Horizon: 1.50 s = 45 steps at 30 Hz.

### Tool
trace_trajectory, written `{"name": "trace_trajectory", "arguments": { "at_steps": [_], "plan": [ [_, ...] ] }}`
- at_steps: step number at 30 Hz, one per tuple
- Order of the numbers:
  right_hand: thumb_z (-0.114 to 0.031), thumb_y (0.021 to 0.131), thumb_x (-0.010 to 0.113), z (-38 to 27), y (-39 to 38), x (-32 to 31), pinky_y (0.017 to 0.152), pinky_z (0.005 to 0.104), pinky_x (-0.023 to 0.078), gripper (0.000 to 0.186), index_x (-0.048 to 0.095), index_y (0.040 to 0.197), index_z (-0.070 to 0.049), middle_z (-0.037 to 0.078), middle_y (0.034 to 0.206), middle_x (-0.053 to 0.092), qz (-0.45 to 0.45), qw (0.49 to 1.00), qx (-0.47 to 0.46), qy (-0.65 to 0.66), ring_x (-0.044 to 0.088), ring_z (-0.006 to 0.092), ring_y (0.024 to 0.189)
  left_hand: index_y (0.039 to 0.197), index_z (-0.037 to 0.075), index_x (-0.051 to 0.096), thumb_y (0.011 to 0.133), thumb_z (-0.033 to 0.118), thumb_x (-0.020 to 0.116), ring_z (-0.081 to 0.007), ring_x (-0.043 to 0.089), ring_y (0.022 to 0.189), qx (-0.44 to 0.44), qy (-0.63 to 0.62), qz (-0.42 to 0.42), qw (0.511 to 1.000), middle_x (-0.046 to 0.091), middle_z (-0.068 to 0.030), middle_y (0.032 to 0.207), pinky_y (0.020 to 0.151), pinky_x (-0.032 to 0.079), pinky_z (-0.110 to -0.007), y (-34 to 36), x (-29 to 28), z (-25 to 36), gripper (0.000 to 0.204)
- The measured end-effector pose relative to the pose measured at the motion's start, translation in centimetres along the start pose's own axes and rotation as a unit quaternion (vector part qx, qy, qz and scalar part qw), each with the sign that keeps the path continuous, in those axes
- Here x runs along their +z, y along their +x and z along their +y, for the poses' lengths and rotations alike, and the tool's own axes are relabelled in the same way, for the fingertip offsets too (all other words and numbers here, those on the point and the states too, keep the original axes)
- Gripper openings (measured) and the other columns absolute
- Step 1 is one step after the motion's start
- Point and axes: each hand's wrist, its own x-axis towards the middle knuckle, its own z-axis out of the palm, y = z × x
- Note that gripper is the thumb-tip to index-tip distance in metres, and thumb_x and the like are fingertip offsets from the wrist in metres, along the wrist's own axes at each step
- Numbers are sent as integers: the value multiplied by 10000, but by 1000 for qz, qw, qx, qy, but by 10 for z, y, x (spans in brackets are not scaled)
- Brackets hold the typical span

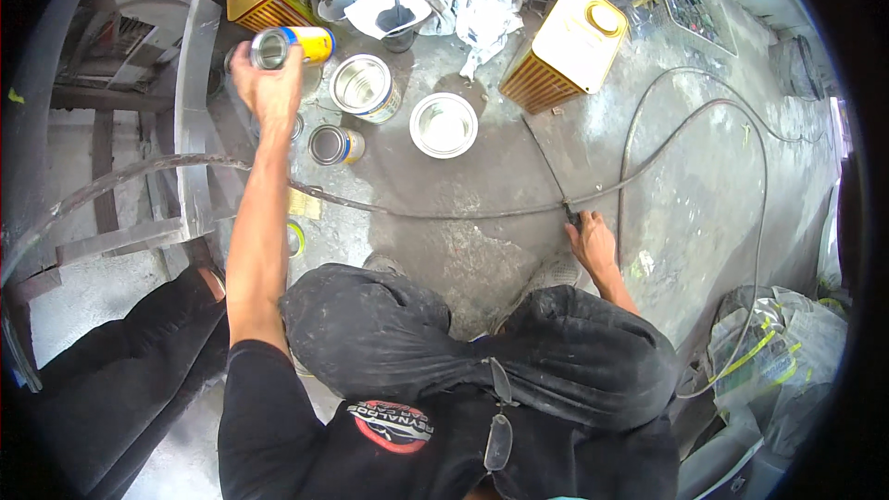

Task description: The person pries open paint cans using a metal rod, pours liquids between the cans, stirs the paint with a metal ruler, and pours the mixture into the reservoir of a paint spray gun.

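Observation:
My left hand [267, 88] reaches to the far left, fingers wrapped round a small metal can [318, 43] with a yellow and blue label. The can is tipped on its side, its bare metal end toward me. Down by my right foot, my right hand [594, 243] grips the black handle of a long thin-shafted tool, like a screwdriver [546, 160], its shaft slanting away to the left. Near my left hand stand a larger metal can [362, 85], a small can [331, 144] and a wide white-rimmed can [444, 125].
A hose [444, 216] crosses the floor before my feet and loops right. Beyond stand a gold rectangular tin [565, 37], crumpled paper [482, 5] and a white paper-topped cup [391, 11]. A wooden frame [193, 120] stands left, beside another person's leg [139, 352]. Plastic-wrapped material [778, 343] lies right.

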Motion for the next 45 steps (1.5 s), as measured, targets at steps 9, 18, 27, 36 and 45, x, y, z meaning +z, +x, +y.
{"name": "trace_trajectory", "arguments": {
  "at_steps": [9,18,27,36,45],
  "plan": [
    [-303,934,731,10,11,8,732,523,587,387,606,1116,14,270,1042,656,-29,1000,9,0,713,459,876,1421,-59,500,935,147,778,-234,663,1141,-68,-428,-117,894,659,-151,1276,1037,508,-389,-23,-59,46,596],
    [-314,929,732,14,9,14,736,521,585,387,616,1132,-6,252,1026,664,-17,999,17,38,714,449,861,1418,34,543,776,11,884,-171,632,1200,-48,-252,-376,890,658,-82,1321,1071,503,-348,-86,-64,74,728],
    [-305,923,742,17,6,16,723,515,592,381,618,1103,7,253,1019,668,-7,998,21,61,715,449,851,1349,26,637,654,341,938,-354,669,1131,140,124,-517,835,676,-209,1188,1019,522,-448,-106,-33,111,820],
    [-289,924,739,15,4,10,736,501,596,375,624,1106,18,251,1023,673,1,996,23,80,718,443,858,1374,71,642,657,421,897,-359,677,1043,243,274,-541,757,684,-181,1125,885,498,-491,-104,-9,129,838],
    [-285,927,733,20,4,17,725,504,595,358,622,1086,16,255,1020,672,2,996,13,89,717,443,858,1359,103,660,633,390,889,-343,671,1044,338,383,-516,688,675,-174,1124,882,457,-521,-105,6,168,813]
  ]
}}
